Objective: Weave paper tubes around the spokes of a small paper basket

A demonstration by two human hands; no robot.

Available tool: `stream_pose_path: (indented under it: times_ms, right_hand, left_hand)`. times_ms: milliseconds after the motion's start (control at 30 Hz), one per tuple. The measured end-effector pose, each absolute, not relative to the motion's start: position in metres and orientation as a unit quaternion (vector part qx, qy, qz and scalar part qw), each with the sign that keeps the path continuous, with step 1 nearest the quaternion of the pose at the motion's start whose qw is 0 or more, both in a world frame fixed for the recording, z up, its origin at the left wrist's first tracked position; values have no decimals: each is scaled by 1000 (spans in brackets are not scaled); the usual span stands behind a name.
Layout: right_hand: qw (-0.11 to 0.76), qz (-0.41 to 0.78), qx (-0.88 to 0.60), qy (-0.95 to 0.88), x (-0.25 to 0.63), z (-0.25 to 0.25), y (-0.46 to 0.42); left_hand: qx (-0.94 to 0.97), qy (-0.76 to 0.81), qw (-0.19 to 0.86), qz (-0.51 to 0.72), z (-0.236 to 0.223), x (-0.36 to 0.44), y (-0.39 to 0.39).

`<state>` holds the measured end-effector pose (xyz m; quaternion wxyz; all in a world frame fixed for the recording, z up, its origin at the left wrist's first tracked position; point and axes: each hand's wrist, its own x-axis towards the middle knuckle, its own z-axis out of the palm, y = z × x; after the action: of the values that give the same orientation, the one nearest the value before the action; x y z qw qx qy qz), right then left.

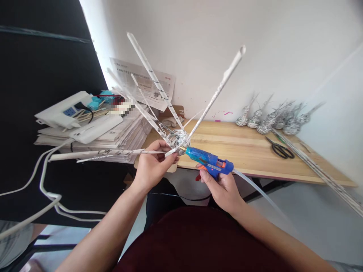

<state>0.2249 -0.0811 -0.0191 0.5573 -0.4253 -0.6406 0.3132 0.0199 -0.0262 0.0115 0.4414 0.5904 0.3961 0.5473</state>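
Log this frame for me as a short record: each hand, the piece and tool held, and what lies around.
Left hand: holds the woven paper piece at its near side
Right hand: grips the blue glue gun
Piece: small round weave, with paper tubes pointing up and left
Tool: nozzle at the piece; contact unclear; glue stick trails from the back
Table, right: scissors, woven bulb shapes, long rolled tubes
Left side: paper stack with a power strip on top
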Motion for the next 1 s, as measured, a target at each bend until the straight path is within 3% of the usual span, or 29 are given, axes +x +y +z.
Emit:
stream_pose_path:
  times_ms: [567, 1000]
  right_hand:
    - [513, 276, -469, -664, 229, -29, -82]
    - [510, 261, -466, -674, 230, -29, -82]
  left_hand:
    - [552, 370, 508, 548, 10, 19, -26]
    - [552, 376, 494, 557, 9, 21, -29]
